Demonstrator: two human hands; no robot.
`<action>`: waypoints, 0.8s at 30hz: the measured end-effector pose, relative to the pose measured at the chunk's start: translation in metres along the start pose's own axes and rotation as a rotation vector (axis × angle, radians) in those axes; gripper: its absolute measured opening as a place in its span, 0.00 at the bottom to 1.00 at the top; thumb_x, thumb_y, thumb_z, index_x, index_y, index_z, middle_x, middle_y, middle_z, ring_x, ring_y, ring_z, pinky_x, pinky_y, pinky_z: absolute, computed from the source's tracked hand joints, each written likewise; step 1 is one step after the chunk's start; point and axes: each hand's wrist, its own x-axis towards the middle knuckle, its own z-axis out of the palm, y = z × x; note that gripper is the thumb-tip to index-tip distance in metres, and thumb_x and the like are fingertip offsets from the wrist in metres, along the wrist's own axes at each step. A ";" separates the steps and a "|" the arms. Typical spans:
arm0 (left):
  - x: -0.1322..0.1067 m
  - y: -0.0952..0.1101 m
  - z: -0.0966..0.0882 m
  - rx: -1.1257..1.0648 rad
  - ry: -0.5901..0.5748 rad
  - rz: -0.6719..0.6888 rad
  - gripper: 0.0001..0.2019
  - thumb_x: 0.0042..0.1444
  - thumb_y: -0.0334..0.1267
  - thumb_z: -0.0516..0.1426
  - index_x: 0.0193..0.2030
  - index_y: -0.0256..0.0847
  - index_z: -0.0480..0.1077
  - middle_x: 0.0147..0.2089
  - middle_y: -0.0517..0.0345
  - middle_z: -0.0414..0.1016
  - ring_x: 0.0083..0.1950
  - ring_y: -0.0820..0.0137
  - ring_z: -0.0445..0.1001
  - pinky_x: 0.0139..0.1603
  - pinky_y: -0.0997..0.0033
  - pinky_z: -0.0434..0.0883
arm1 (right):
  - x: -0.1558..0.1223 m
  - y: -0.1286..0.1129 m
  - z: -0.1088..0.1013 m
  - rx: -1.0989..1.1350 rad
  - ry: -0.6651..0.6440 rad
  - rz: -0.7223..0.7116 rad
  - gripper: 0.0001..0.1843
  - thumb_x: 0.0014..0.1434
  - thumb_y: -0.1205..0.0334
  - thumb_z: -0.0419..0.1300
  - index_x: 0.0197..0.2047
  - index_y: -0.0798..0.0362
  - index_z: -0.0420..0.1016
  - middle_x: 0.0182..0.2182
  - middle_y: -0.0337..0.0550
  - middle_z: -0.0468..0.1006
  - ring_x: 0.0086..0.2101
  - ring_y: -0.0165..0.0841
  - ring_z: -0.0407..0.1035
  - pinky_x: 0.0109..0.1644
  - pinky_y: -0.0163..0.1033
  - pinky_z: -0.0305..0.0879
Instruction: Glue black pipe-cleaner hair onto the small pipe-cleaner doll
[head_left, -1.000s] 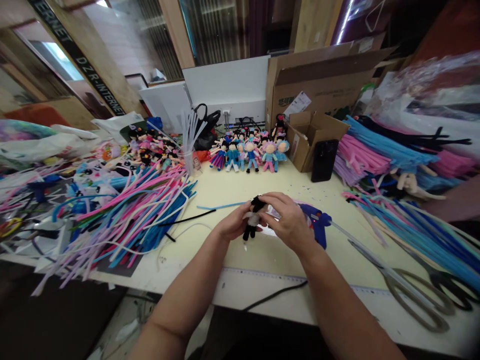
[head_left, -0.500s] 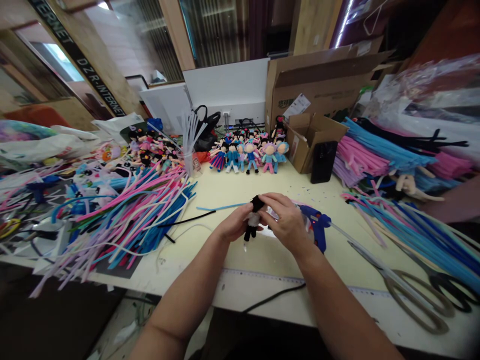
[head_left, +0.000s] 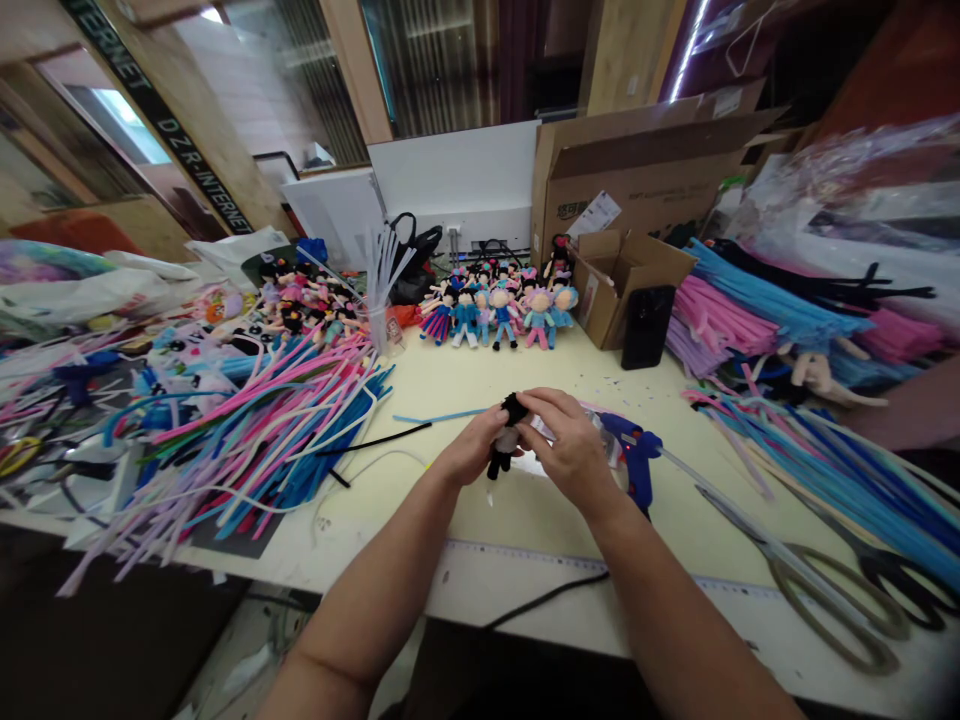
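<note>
Between my two hands is a small pipe-cleaner doll with black hair, a whitish body and black legs pointing down. My left hand is closed around its left side. With thumb and fingers, my right hand pinches the head from the right. The doll's face and much of its body are hidden by my fingers. Just right of my right hand lies a blue glue gun. A light blue pipe cleaner and a black pipe cleaner lie left of the doll.
A large pile of coloured pipe cleaners covers the left side. Finished dolls stand at the back beside a small cardboard box and a black phone. Big scissors and more pipe-cleaner bundles are on the right.
The doll has tilted slightly in my hands, so its legs sit a little higher and less of its body shows. Both hands keep their hold in nearly the same place.
</note>
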 end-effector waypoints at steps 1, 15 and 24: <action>0.000 0.001 0.000 0.002 0.003 -0.001 0.24 0.52 0.55 0.59 0.48 0.38 0.68 0.38 0.56 0.72 0.33 0.73 0.69 0.36 0.69 0.71 | 0.000 0.000 0.000 0.002 0.001 -0.003 0.16 0.62 0.66 0.57 0.53 0.53 0.74 0.47 0.52 0.76 0.49 0.41 0.69 0.56 0.52 0.67; -0.003 0.004 -0.005 -0.005 -0.110 -0.001 0.33 0.41 0.68 0.59 0.39 0.38 0.68 0.32 0.55 0.72 0.32 0.70 0.70 0.33 0.70 0.69 | 0.001 0.001 -0.003 0.039 0.002 0.044 0.21 0.59 0.68 0.60 0.57 0.52 0.69 0.50 0.51 0.75 0.52 0.41 0.69 0.57 0.50 0.67; -0.005 0.005 -0.006 0.120 -0.142 0.050 0.36 0.40 0.65 0.62 0.47 0.38 0.66 0.33 0.57 0.69 0.33 0.70 0.68 0.33 0.71 0.66 | 0.001 0.001 -0.003 0.026 -0.009 0.044 0.17 0.59 0.68 0.60 0.52 0.54 0.72 0.48 0.53 0.74 0.50 0.41 0.68 0.56 0.50 0.67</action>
